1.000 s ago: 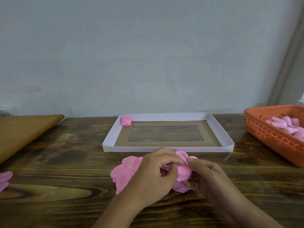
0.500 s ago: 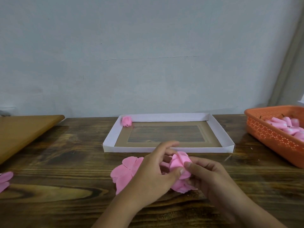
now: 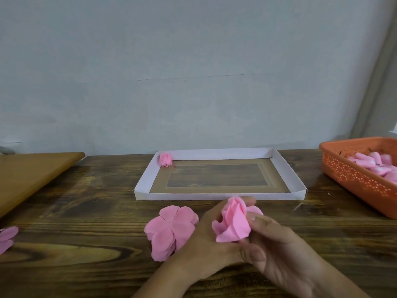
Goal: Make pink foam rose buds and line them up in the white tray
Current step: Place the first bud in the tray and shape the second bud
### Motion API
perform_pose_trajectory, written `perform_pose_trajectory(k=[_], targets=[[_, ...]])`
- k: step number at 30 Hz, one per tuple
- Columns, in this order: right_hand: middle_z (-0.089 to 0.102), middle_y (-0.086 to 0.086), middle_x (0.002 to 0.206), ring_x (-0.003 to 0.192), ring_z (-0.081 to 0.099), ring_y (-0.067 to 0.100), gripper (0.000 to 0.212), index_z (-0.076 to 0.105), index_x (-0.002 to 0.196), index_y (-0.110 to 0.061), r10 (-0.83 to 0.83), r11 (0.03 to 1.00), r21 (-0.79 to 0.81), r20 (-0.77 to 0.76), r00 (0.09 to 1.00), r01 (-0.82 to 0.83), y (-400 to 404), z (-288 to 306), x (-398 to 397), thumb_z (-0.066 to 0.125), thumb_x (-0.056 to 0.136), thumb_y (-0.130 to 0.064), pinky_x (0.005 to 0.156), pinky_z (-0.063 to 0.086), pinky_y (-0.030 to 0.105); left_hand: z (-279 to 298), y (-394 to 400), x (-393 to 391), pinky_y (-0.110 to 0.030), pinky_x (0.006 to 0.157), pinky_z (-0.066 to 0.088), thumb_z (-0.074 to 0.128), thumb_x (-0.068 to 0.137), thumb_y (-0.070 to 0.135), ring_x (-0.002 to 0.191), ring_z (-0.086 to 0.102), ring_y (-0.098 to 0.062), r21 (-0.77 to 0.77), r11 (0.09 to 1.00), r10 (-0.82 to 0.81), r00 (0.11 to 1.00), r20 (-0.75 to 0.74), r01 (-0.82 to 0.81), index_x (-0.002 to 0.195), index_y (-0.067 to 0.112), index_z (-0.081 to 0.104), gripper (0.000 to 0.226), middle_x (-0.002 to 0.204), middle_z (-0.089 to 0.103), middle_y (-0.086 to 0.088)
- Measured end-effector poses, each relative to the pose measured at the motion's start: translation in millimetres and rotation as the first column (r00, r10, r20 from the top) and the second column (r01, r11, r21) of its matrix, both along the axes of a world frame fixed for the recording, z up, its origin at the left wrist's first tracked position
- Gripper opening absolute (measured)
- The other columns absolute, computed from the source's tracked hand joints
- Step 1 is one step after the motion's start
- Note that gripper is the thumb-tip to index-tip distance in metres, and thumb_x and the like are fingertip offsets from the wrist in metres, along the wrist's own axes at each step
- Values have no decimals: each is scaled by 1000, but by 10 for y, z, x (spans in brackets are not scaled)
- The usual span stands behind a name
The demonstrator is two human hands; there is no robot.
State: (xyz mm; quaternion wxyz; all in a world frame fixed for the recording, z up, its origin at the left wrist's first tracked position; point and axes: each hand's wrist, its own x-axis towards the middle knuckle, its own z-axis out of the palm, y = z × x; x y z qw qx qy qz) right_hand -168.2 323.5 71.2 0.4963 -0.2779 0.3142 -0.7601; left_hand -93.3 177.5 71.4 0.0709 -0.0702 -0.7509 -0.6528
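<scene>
Both hands hold a half-rolled pink foam rose bud (image 3: 234,222) just in front of the white tray (image 3: 142,179). My left hand (image 3: 206,244) wraps its fingers around the bud's far side and base. My right hand (image 3: 277,248) pinches the bud's outer petal with thumb and forefinger. One finished pink bud (image 3: 165,159) lies in the tray's far left corner. A stack of flat pink foam petal cut-outs (image 3: 169,229) lies on the table to the left of my hands.
An orange perforated basket (image 3: 354,175) with several pink foam pieces stands at the right. A light wooden board (image 3: 28,175) lies at the left. Another pink petal cut-out (image 3: 7,237) shows at the left edge. The wall runs close behind the tray.
The flat petals have been wrapped up into a tighter bud, which now stands more upright between both hands. My left fingers have shifted from on top of it to behind it.
</scene>
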Motion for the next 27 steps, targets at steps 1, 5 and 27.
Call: perform_pose_trajectory(k=[1,5,27], targets=[[65,23,118,109,60,34,42,69,119,-1,9,1000,-9,7,1000,-9,-8,-15,7,79,85,-22,82,58,30,-9,5,-3,-21,90,55,85,76,-1,112,69,-7,34,999,18,1000,-15,-18,120,30,68,57,117,74,9],[64,17,127,122,47,33,40,69,122,-6,10,999,36,-8,1000,-9,-32,-61,22,75,87,-22,98,51,35,-7,46,-14,-25,86,57,88,66,12,111,71,-13,159,987,52,996,-73,-39,91,25,75,31,119,74,3],[75,-14,85,78,71,8,36,67,105,-52,-338,695,19,-873,351,718,-83,-190,216,78,83,-26,72,53,16,-14,96,-59,-36,73,56,71,84,43,80,70,-23,539,834,69,992,106,-116,89,18,74,26,92,74,-9]])
